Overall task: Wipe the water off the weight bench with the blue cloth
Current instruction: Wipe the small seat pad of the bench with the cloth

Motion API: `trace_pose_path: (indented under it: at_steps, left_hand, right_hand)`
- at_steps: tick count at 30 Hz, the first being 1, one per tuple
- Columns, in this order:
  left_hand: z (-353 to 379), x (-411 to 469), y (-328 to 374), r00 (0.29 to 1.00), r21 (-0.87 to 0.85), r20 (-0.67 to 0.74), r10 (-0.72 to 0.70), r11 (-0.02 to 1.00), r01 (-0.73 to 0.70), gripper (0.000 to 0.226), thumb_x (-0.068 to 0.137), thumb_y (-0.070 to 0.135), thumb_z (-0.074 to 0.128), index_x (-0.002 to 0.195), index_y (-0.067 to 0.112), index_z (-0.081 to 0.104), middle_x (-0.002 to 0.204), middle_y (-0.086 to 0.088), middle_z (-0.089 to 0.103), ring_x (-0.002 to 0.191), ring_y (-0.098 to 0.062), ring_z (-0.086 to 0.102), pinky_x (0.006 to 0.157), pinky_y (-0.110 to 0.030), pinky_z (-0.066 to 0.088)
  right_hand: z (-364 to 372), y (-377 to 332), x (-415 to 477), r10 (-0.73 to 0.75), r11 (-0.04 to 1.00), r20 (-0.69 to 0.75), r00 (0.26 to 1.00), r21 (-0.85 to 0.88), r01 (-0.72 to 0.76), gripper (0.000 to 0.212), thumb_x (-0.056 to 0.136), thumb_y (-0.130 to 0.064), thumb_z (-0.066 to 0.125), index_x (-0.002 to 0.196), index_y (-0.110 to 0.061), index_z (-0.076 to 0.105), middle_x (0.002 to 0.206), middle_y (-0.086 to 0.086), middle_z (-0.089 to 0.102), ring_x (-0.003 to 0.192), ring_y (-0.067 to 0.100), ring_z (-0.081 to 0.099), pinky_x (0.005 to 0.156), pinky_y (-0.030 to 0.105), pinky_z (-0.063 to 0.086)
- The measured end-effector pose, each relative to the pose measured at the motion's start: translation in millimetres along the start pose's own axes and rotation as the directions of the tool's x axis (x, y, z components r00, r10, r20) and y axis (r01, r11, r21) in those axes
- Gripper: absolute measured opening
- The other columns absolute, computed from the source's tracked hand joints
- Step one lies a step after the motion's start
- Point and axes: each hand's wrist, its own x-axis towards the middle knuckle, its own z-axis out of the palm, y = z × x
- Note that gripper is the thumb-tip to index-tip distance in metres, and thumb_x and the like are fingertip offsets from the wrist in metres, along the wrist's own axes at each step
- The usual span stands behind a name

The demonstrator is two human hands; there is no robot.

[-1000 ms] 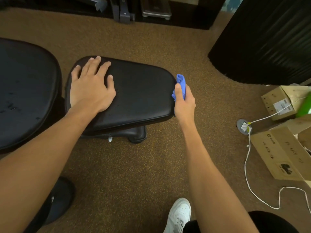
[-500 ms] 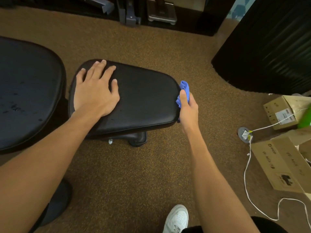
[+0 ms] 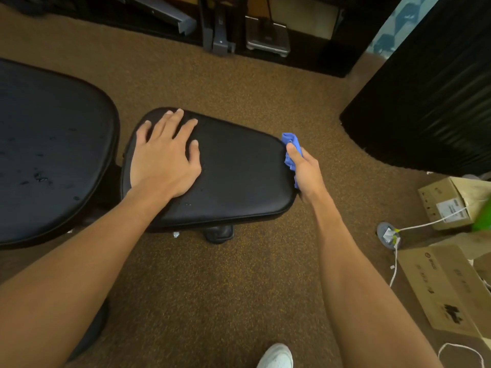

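Note:
The weight bench has two black padded parts: a small seat pad [image 3: 239, 176] in the middle and a larger back pad [image 3: 53, 144] at the left, which carries scattered water drops. My left hand [image 3: 164, 160] lies flat, fingers spread, on the left half of the seat pad. My right hand [image 3: 305, 173] grips the bunched blue cloth [image 3: 292, 144] and holds it against the seat pad's right edge. A few small drops show near the seat pad's front edge.
Brown carpet [image 3: 212, 288] surrounds the bench. Cardboard boxes [image 3: 449, 288] and a white cable [image 3: 393, 272] lie at the right. A black ribbed cover [image 3: 430, 96] stands at the upper right, metal equipment [image 3: 265, 38] at the back. My white shoe [image 3: 276, 357] is at the bottom edge.
The view has shifted, so the bench sits lower and further right in frame. My right hand with the cloth has slid slightly nearer along the seat pad's right edge. My left hand stays flat.

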Motion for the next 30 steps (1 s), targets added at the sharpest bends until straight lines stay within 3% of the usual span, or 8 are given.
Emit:
trace_pose_path:
  at_steps: [7, 12, 16, 18, 20, 22, 25, 30]
  left_hand:
    - [0, 3, 0, 1.000, 0.000, 0.019, -0.010, 1.000, 0.010, 0.057, 0.108, 0.044, 0.030, 0.161, 0.029, 0.040, 0.173, -0.002, 0.030, 0.161, -0.018, 0.020, 0.129, -0.050, 0.016]
    - [0, 3, 0, 1.000, 0.002, 0.021, -0.012, 1.000, 0.012, 0.059, 0.106, 0.046, 0.027, 0.161, 0.029, 0.040, 0.173, -0.001, 0.030, 0.161, -0.017, 0.020, 0.129, -0.050, 0.016]
    - [0, 2, 0, 1.000, 0.005, 0.015, -0.017, 1.000, 0.017, 0.059, 0.106, 0.046, 0.027, 0.160, 0.029, 0.042, 0.172, -0.001, 0.031, 0.161, -0.017, 0.021, 0.129, -0.050, 0.017]
    - [0, 2, 0, 1.000, 0.002, 0.014, -0.020, 1.000, 0.020, 0.058, 0.106, 0.045, 0.027, 0.160, 0.028, 0.043, 0.172, -0.001, 0.032, 0.161, -0.017, 0.022, 0.129, -0.050, 0.017]
    - [0, 2, 0, 1.000, 0.006, 0.014, -0.025, 1.000, 0.025, 0.058, 0.106, 0.045, 0.027, 0.160, 0.028, 0.043, 0.172, -0.001, 0.032, 0.161, -0.017, 0.022, 0.129, -0.050, 0.017]
    - [0, 2, 0, 0.999, 0.003, 0.022, -0.025, 1.000, 0.025, 0.059, 0.106, 0.046, 0.027, 0.160, 0.028, 0.042, 0.172, -0.001, 0.031, 0.161, -0.017, 0.021, 0.129, -0.050, 0.017]
    - [1, 3, 0, 0.999, -0.008, 0.029, -0.031, 0.999, 0.031, 0.059, 0.106, 0.046, 0.026, 0.161, 0.029, 0.041, 0.173, -0.001, 0.030, 0.161, -0.017, 0.020, 0.129, -0.050, 0.016]
    - [3, 3, -1, 0.999, -0.024, 0.028, -0.037, 0.999, 0.037, 0.059, 0.105, 0.045, 0.026, 0.160, 0.029, 0.042, 0.172, 0.000, 0.031, 0.161, -0.016, 0.021, 0.130, -0.049, 0.015]
  right_hand:
    - [13, -33, 77, 0.183, 0.934, 0.136, 0.974, -0.334, -0.129, 0.061, 0.074, -0.084, 0.052, 0.111, -0.044, 0.080, 0.111, -0.007, 0.069, 0.099, 0.018, 0.067, 0.082, 0.038, 0.056]
    - [37, -69, 83, 0.130, 0.829, 0.224, 0.966, -0.559, 0.018, 0.082, 0.076, -0.094, 0.044, 0.109, -0.025, 0.075, 0.117, -0.001, 0.065, 0.119, 0.028, 0.065, 0.105, 0.049, 0.051]
    - [32, -71, 70, -0.007, 0.868, 0.303, 0.953, -0.472, 0.157, 0.052, 0.104, -0.061, 0.053, 0.068, -0.025, 0.065, 0.070, -0.008, 0.055, 0.063, 0.009, 0.052, 0.056, 0.025, 0.040]
    - [21, -64, 68, -0.012, 0.915, 0.357, 0.934, -0.374, 0.154, 0.044, 0.107, -0.053, 0.054, 0.075, -0.036, 0.079, 0.065, -0.010, 0.041, 0.055, 0.008, 0.038, 0.043, 0.021, 0.026]
    - [18, -60, 80, 0.050, 0.911, 0.337, 0.940, -0.400, 0.095, 0.049, 0.105, -0.057, 0.055, 0.100, -0.017, 0.082, 0.070, -0.004, 0.042, 0.050, 0.011, 0.032, 0.042, 0.023, 0.025]
    - [29, -73, 88, 0.159, 0.861, 0.332, 0.930, -0.507, 0.034, 0.056, 0.103, -0.059, 0.054, 0.092, -0.008, 0.075, 0.076, 0.002, 0.045, 0.048, 0.015, 0.035, 0.047, 0.024, 0.029]
    - [67, -96, 95, 0.211, 0.814, 0.366, 0.906, -0.579, 0.045, 0.045, 0.103, -0.057, 0.054, 0.076, -0.022, 0.063, 0.068, -0.005, 0.050, 0.077, 0.022, 0.046, 0.070, 0.031, 0.035]
    - [96, -104, 91, 0.069, 0.829, 0.452, 0.890, -0.522, 0.201, 0.044, 0.097, -0.061, 0.062, 0.087, -0.020, 0.074, 0.077, -0.006, 0.065, 0.073, 0.020, 0.061, 0.075, 0.035, 0.054]
